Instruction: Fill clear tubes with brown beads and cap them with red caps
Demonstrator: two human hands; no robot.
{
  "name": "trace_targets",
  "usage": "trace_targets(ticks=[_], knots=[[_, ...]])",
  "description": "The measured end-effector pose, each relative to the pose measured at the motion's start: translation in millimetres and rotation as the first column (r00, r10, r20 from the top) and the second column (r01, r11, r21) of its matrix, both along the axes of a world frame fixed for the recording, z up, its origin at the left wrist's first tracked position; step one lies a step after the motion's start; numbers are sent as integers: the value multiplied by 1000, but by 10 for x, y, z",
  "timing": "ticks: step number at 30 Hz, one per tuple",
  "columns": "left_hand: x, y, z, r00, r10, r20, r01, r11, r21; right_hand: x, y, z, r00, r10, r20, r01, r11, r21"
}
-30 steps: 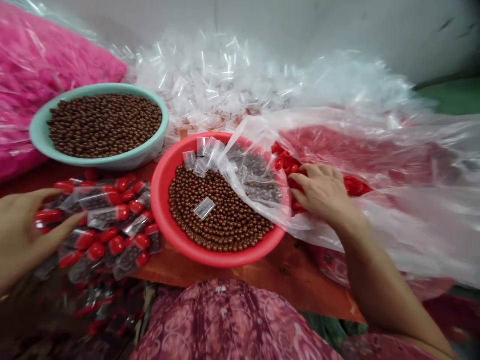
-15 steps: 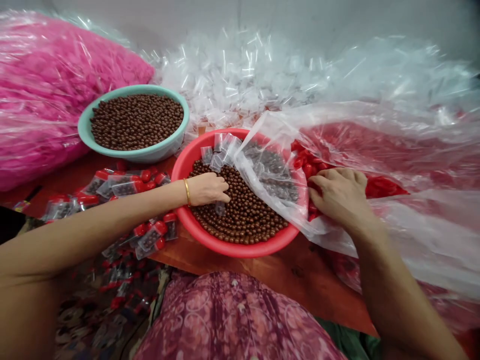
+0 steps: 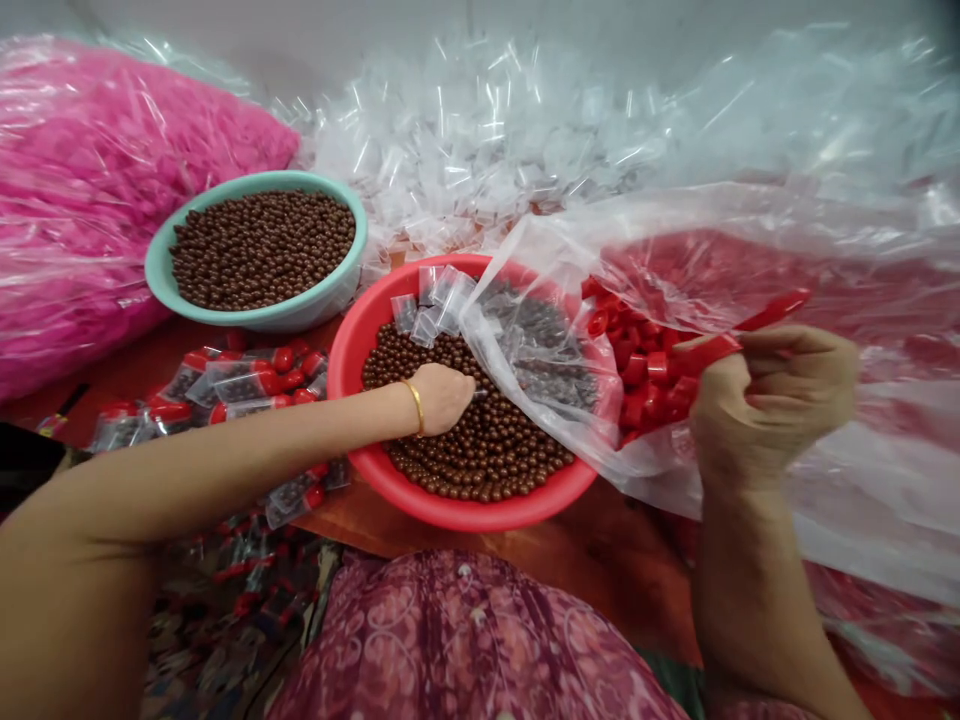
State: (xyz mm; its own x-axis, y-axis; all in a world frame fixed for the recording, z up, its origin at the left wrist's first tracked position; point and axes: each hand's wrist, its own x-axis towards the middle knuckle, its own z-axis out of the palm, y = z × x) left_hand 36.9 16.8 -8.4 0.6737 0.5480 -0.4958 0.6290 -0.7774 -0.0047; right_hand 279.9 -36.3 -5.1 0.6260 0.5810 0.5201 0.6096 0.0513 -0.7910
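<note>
My left hand, with a gold bangle on its wrist, is closed low over the brown balls in the red basin. A clear edge shows at its fingertips, part of a small clear plastic container mostly hidden by the fingers. To the right of the basin, my right hand is raised and closed on a red plastic piece, whose exact shape I cannot make out. Beside it, red caps spill from the mouth of a clear plastic bag. Several empty clear containers lie on the balls.
A teal basin of brown balls stands at left, before a bag of pink pieces. Filled containers with red caps lie in a pile left of the red basin. Clear containers are heaped along the back.
My right hand has drawn back to the right and up from the red caps, now with a red piece in it. My left hand has moved slightly right over the balls, fingers closed.
</note>
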Motion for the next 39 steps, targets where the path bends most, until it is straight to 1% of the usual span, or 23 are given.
trace_targets(ticks=[1, 3, 5, 7, 8, 9, 11, 12, 14, 15, 17, 19, 21, 23, 25, 27, 29, 31, 33, 34, 39], knots=[[78, 11, -48, 1000, 14, 27, -13, 1000, -27, -35, -3, 34, 993, 38, -108, -28, 995, 93], [206, 38, -148, 991, 50, 121, -40, 996, -79, -105, -16, 101, 940, 138, -312, -56, 965, 256], [285, 73, -245, 962, 137, 235, -103, 983, -151, -169, -48, 150, 847, 241, -474, -95, 946, 311], [308, 117, -325, 901, 272, 338, -183, 945, -272, -219, -103, 170, 717, 337, -611, -173, 934, 312], [298, 142, -354, 857, 341, 386, -204, 913, -355, -238, -136, 171, 642, 380, -665, -223, 923, 313], [272, 168, -371, 806, 405, 432, -199, 873, -446, -254, -168, 168, 571, 416, -707, -266, 909, 320], [172, 214, -362, 709, 514, 483, -126, 766, -630, -283, -228, 162, 463, 467, -753, -320, 881, 349], [100, 230, -334, 671, 562, 483, -78, 702, -708, -299, -252, 163, 432, 479, -764, -333, 872, 358], [-71, 239, -243, 620, 643, 449, 4, 569, -822, -345, -287, 174, 401, 494, -772, -372, 857, 356], [-161, 228, -186, 598, 680, 425, 32, 510, -860, -379, -298, 179, 389, 502, -772, -414, 844, 341], [-316, 176, -70, 539, 751, 381, 72, 409, -910, -473, -308, 177, 388, 515, -764, -513, 810, 285], [-409, 94, 27, 480, 816, 322, 98, 314, -944, -596, -305, 147, 422, 509, -750, -591, 782, 198], [-428, 6, 90, 422, 871, 252, 116, 224, -968, -723, -291, 100, 464, 507, -726, -653, 750, 106], [-390, -63, 118, 360, 910, 206, 137, 167, -976, -821, -268, 57, 507, 524, -684, -707, 707, 17], [-326, -106, 126, 322, 927, 191, 172, 142, -975, -873, -234, 37, 538, 547, -642, -747, 661, -62], [-271, -126, 127, 313, 928, 204, 205, 144, -968, -887, -194, 40, 537, 553, -637, -767, 634, -97], [-242, -135, 127, 312, 920, 236, 226, 169, -959, -887, -153, 49, 504, 539, -675, -773, 630, -74], [-240, -143, 124, 293, 917, 270, 221, 209, -952, -899, -121, 48, 471, 518, -714, -763, 646, -35], [-250, -152, 116, 277, 917, 287, 195, 239, -951, -932, -103, 27, 465, 508, -725, -750, 662, -17], [-254, -157, 111, 272, 917, 290, 180, 248, -952, -955, -100, 11, 469, 512, -720, -751, 660, -20], [-245, -170, 114, 301, 903, 306, 144, 275, -951, -1060, -107, -41, 525, 591, -612, -798, 591, -114]])
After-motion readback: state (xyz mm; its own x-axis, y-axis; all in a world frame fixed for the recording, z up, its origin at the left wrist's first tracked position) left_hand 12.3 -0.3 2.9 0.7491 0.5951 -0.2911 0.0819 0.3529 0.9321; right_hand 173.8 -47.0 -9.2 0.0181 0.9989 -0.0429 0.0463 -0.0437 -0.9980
